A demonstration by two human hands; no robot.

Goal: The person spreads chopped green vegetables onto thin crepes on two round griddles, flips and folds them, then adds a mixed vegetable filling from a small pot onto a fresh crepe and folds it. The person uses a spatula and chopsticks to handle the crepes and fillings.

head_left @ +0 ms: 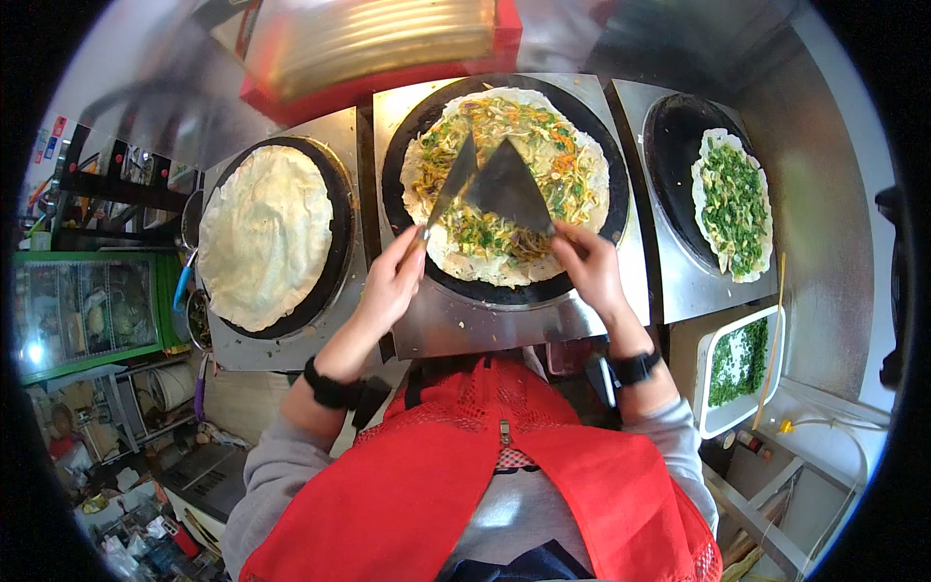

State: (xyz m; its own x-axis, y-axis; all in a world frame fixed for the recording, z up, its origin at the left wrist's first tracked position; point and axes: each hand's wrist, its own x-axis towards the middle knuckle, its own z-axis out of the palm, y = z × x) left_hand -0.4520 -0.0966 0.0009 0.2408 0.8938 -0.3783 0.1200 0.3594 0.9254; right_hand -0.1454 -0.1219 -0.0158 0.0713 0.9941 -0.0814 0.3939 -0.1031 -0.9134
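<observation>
My left hand (pixel 396 277) is closed round the handle of a scraper (pixel 454 184), its narrow dark blade angled up over the filling. In my right hand (pixel 590 266) is a second scraper (pixel 509 189) with a broad triangular metal blade. Both blades lie over a large flatbread (pixel 572 145) on the middle round griddle (pixel 395 160). Shredded vegetables, with green, orange and yellow bits, cover most of that flatbread. The blade tips point away from me and come close together. Part of the filling is hidden beneath the blades.
On the left griddle (pixel 341 209) lies a plain pale flatbread (pixel 267 238). The right griddle (pixel 669 165) carries a flatbread topped with chopped greens (pixel 734 204). A white tub (pixel 713 422) of chopped greens stands below it. A red-framed box (pixel 378 44) sits behind the middle griddle.
</observation>
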